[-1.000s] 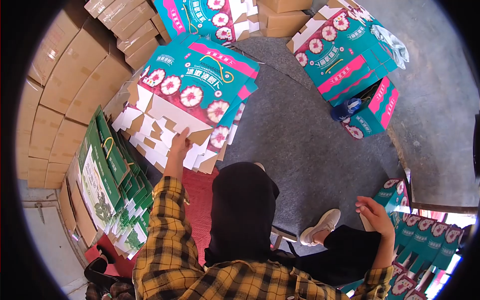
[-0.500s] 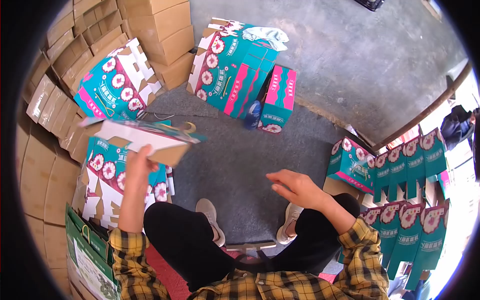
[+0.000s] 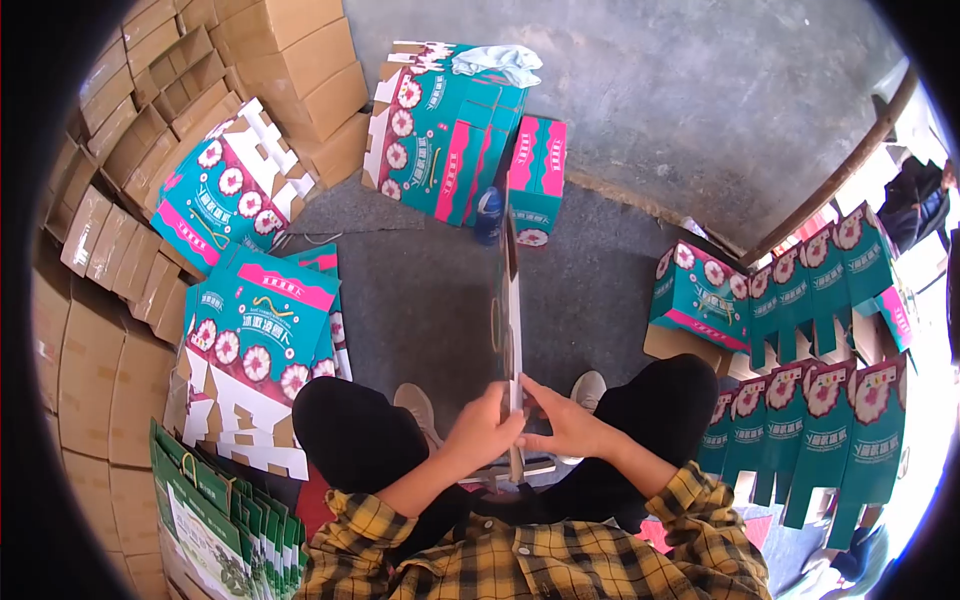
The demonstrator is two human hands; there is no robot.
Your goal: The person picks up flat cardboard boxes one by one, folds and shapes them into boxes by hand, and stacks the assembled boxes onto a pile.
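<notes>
A flat, unfolded gift carton stands on edge in front of me, seen almost edge-on, so its printed faces are mostly hidden. My left hand grips its near end from the left side. From the right, my right hand closes on the same end, thumb and fingers at the edge. Left of my knee lies a pile of flat teal and pink cartons with white cut flaps. Beyond the held carton, a blue bottle stands by a made-up carton.
Brown boxes are stacked along the left. More flat cartons lie at far left and far centre, a pale cloth on the latter. Rows of formed cartons stand at right. Green bags sit at lower left.
The carton has moved from the left pile to the middle and turned edge-on. My right hand, empty before, has come in to grip it beside my left. The view has shifted slightly.
</notes>
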